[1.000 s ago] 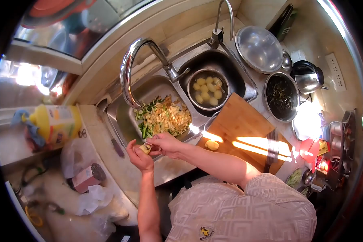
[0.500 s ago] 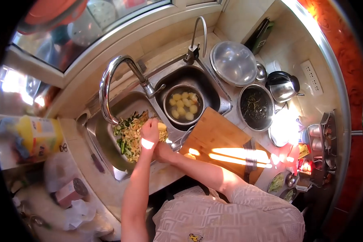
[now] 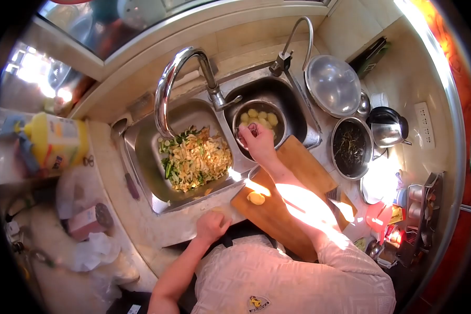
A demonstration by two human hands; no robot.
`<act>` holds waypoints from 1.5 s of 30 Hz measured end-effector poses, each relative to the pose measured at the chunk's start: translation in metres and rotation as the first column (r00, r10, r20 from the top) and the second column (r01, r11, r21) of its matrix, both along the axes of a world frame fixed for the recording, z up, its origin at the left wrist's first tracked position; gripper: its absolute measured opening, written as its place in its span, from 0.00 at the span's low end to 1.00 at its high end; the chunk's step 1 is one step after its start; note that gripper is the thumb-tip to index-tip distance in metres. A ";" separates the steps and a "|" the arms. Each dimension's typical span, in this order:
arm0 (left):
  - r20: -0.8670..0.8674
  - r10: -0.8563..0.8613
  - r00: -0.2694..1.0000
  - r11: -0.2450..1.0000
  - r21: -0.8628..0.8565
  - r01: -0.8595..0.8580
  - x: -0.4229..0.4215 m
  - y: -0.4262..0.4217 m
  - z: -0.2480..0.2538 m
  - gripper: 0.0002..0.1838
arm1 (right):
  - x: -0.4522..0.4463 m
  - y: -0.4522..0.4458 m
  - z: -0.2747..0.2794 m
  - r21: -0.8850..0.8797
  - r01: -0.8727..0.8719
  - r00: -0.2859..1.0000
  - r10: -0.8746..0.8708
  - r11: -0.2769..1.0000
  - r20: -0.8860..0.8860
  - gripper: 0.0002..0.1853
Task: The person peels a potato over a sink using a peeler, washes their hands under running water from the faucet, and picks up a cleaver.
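My right hand reaches over the near-left rim of a metal bowl in the right sink basin. Its fingers pinch a small, dark, partly metallic object, too small to name. Peeled potatoes lie inside that bowl. My left hand is at the counter's front edge, its fingers curled; a pale patch shows by the fingertips, but what it holds, if anything, is unclear. One peeled potato lies on the wooden cutting board. Peelings and green scraps are heaped in the left basin.
A curved tap arches over the left basin, and a thinner tap stands behind the right one. A pot with dark strands, a covered bowl and a kettle stand at right. A ladle lies left of the sink.
My hands were together over the left basin around a potato. My right hand has moved to the bowl of potatoes; my left hand has drawn back to the counter edge. The view has shifted.
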State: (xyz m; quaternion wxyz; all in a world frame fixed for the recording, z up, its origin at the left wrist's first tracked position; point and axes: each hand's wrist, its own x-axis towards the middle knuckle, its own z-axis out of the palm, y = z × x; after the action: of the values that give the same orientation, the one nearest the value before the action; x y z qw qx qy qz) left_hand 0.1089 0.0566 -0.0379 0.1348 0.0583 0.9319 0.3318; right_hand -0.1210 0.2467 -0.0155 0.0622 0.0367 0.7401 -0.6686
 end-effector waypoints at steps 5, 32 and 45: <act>-0.505 0.009 0.863 0.970 -0.204 -0.129 -0.051 -0.012 -0.027 0.14 | -0.049 -0.020 0.039 -0.139 0.199 0.972 -0.213 0.970 -0.094 0.13; 0.098 0.176 0.980 0.928 -0.347 -0.132 -0.046 -0.074 -0.033 0.19 | 0.011 -0.145 -0.024 -0.441 0.087 0.794 0.205 0.893 0.572 0.12; 0.486 -0.070 0.871 -0.747 0.553 -0.369 -0.215 -0.022 -0.048 0.24 | -0.014 -0.139 0.023 -0.543 -0.006 0.894 0.248 0.839 0.373 0.13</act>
State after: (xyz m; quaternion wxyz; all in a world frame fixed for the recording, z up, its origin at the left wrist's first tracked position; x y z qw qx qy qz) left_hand -0.1058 0.0346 -0.0862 0.0310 -0.1064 0.0074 0.9938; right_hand -0.1354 0.1081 0.0074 0.2760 0.1137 0.4959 -0.8155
